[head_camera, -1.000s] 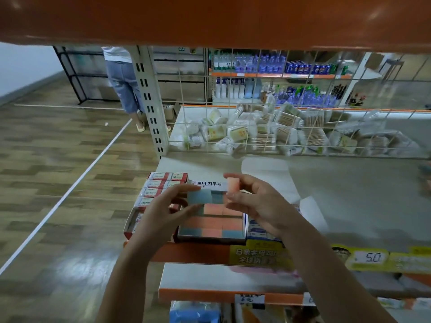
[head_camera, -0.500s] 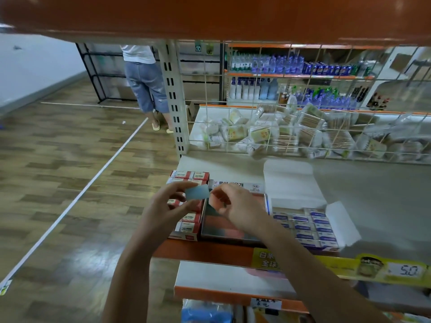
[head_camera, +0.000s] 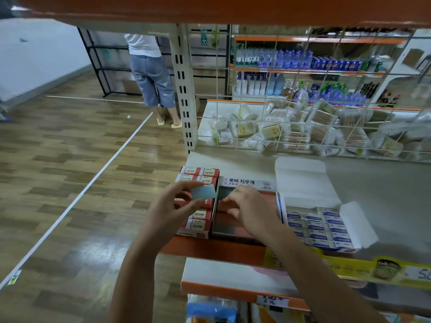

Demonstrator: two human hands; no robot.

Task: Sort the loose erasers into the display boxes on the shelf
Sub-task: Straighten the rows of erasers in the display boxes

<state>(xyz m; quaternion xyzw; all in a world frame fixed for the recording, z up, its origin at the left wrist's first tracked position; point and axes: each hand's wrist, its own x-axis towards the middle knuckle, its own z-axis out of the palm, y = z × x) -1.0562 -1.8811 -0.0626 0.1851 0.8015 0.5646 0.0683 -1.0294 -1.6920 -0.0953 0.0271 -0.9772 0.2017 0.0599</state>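
While hovering just left of frame centre, left hand [head_camera: 171, 212] pinching a pale blue eraser [head_camera: 203, 191] between thumb and fingertips, lifted clear above the red-labelled box [head_camera: 198, 226]. Right hand [head_camera: 253, 209] down inside the middle display box [head_camera: 247, 227], fingers curled onto the orange and grey erasers there; grip on any single one impossible to tell. Blue-labelled box [head_camera: 319, 227] open at lower right on the shelf [head_camera: 217, 249].

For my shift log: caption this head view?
Left hand pinches blue eraser; right hand reaches into middle display box.
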